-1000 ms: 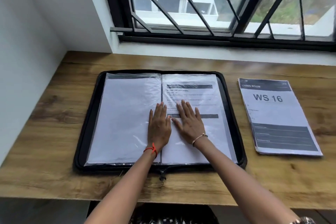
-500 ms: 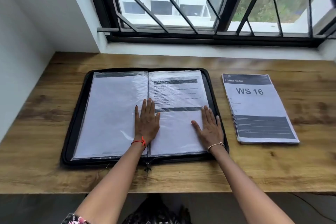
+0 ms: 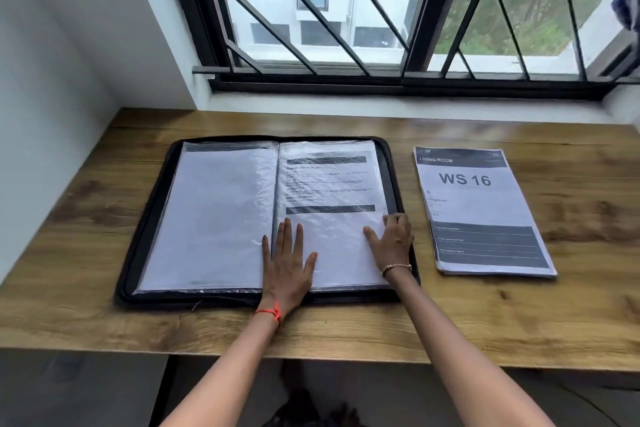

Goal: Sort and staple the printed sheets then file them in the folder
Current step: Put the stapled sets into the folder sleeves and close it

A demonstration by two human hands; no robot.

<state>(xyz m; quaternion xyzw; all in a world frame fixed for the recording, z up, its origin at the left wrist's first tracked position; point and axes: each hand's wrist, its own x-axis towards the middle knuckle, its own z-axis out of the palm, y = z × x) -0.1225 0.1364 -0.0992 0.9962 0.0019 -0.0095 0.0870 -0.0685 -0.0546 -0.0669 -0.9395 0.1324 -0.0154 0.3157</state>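
A black zip folder lies open on the wooden desk, its clear plastic sleeves spread left and right. The right sleeve shows a printed sheet with dark bars; the left sleeve shows a blank white sheet. My left hand rests flat on the lower spine, fingers straight. My right hand is at the right sleeve's outer edge, its fingers curled over that edge and its thumb lying on the page. A stack of printed sheets headed "WS 16" lies to the right of the folder.
The wooden desk ends at a white wall on the left and a barred window with a sill behind. Its front edge runs just below my wrists. No stapler is in view.
My right hand slid from the middle of the right page to its outer edge and its fingers curled there. My left hand stayed on the spine. The camera tilted up and back.
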